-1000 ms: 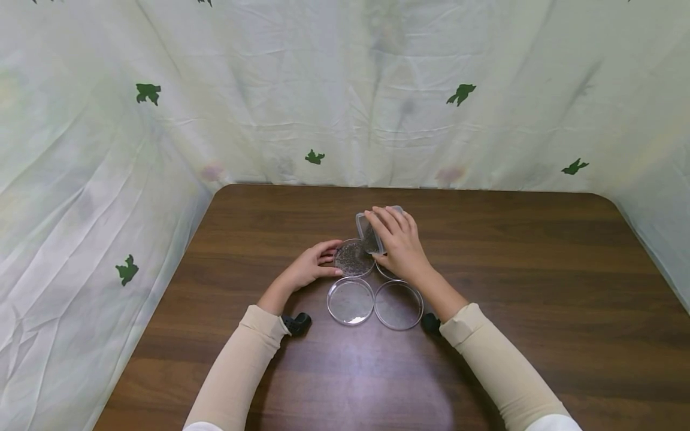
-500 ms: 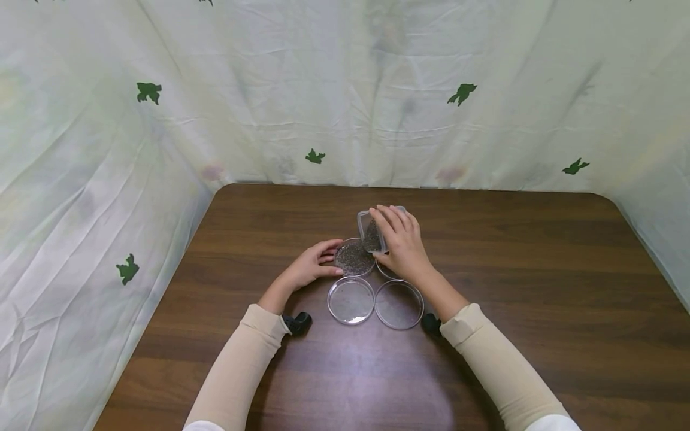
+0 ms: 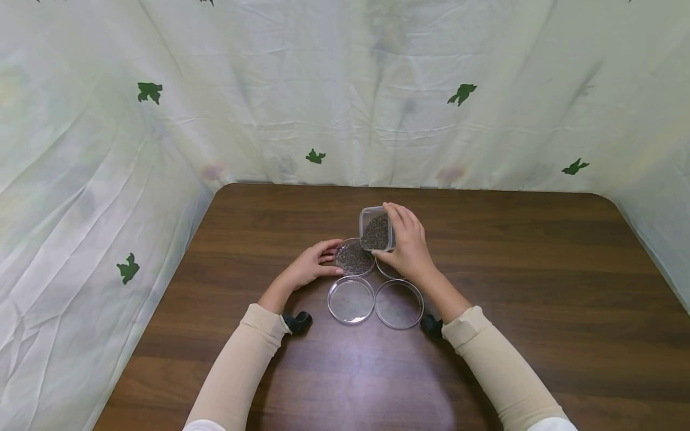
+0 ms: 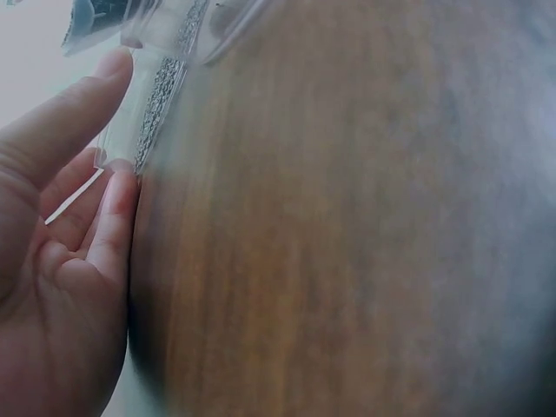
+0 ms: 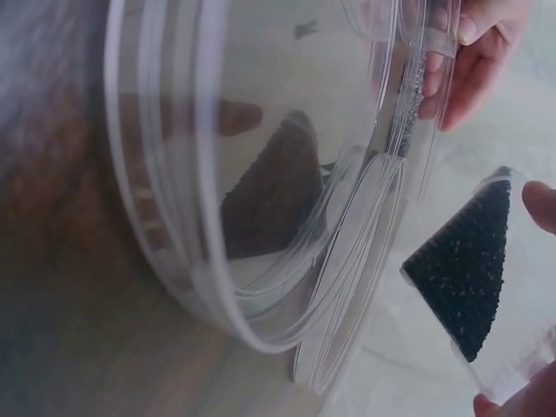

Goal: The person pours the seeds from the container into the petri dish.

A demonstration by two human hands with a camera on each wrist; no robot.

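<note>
My left hand [image 3: 307, 268] holds the left rim of a clear petri dish [image 3: 353, 258] that carries a layer of dark grey grains. In the left wrist view the thumb [image 4: 97, 87] and fingers are either side of the dish's wall, where the grains [image 4: 161, 95] show as a low band. My right hand [image 3: 408, 242] grips a small clear square plastic container [image 3: 376, 230] by its sides. Dark grains [image 5: 469, 265] lie heaped in one corner of this tilted container in the right wrist view. It is raised just beyond the dish's back right edge.
Two clear petri dishes, a left one [image 3: 350, 301] and a right one [image 3: 399, 304], stand side by side nearer the body. Another dish [image 3: 387, 269] is partly hidden under the right hand. A pale curtain [image 3: 345, 96] hangs behind the brown wooden table [image 3: 539, 269].
The right hand has tipped the container back from a steep tilt over the dish, so its inside and grains now show more. The left hand stays put.
</note>
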